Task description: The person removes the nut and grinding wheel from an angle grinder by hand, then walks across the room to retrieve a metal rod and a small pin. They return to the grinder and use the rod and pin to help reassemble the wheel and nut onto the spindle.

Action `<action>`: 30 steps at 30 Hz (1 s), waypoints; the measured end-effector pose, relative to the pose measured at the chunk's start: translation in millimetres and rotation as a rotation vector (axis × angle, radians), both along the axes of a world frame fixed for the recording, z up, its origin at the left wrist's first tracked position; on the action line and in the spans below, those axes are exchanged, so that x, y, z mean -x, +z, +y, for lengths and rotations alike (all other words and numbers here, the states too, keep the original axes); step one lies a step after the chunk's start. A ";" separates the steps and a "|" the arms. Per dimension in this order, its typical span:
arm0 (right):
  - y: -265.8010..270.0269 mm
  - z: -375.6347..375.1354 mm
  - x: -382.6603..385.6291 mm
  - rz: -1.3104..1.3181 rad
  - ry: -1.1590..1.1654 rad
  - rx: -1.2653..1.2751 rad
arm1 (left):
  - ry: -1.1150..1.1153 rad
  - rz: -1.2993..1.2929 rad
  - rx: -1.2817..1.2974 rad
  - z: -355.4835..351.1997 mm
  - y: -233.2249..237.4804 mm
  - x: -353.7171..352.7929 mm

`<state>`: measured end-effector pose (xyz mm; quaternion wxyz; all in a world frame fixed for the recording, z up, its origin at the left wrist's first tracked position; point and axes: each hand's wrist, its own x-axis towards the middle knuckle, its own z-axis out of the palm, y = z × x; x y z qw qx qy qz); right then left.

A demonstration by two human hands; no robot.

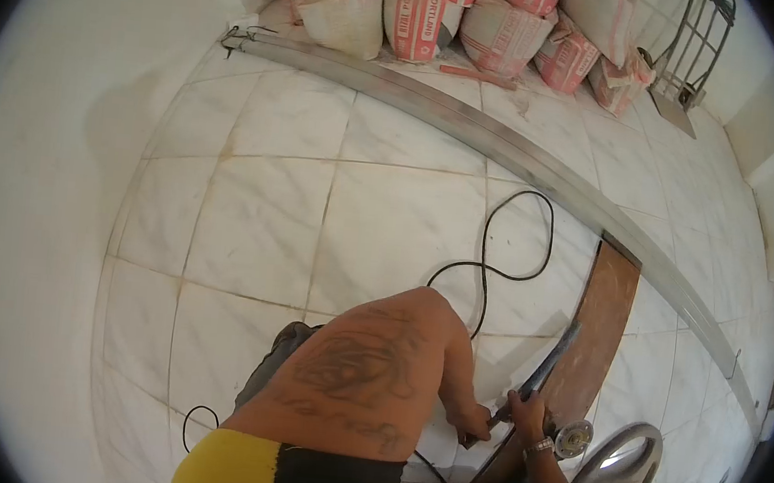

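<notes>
The right hand (527,412) is closing its fingers around a long, narrow metal strip (555,357), while the left hand (478,426) is curling close beside it; what its fingers are pinching is too small to tell. The strip is showing a dull blue-grey, streaky face and is slanting along the left edge of a reddish-brown board (603,317), which is lying on the tiled floor (398,215).
</notes>
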<state>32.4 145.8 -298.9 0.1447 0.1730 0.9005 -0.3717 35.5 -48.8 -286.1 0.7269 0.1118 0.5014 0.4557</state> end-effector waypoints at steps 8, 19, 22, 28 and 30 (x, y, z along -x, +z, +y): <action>52.3 -39.0 8.9 -0.224 0.080 -0.102 | 0.064 -0.098 -0.030 -16.7 -10.6 4.8; 242.3 -57.0 -107.5 -0.094 -0.052 -0.099 | -0.267 0.164 0.144 -2.1 -32.4 45.2; 270.6 -74.6 -197.0 -0.148 -0.230 -0.232 | -0.248 0.056 0.214 5.9 -53.1 52.0; 372.8 -114.2 -287.5 -0.592 -0.448 -0.005 | -0.443 0.313 0.273 11.1 6.3 58.1; 404.4 -139.8 -301.5 -0.427 -0.616 -0.392 | -0.480 0.389 0.291 5.7 27.4 49.3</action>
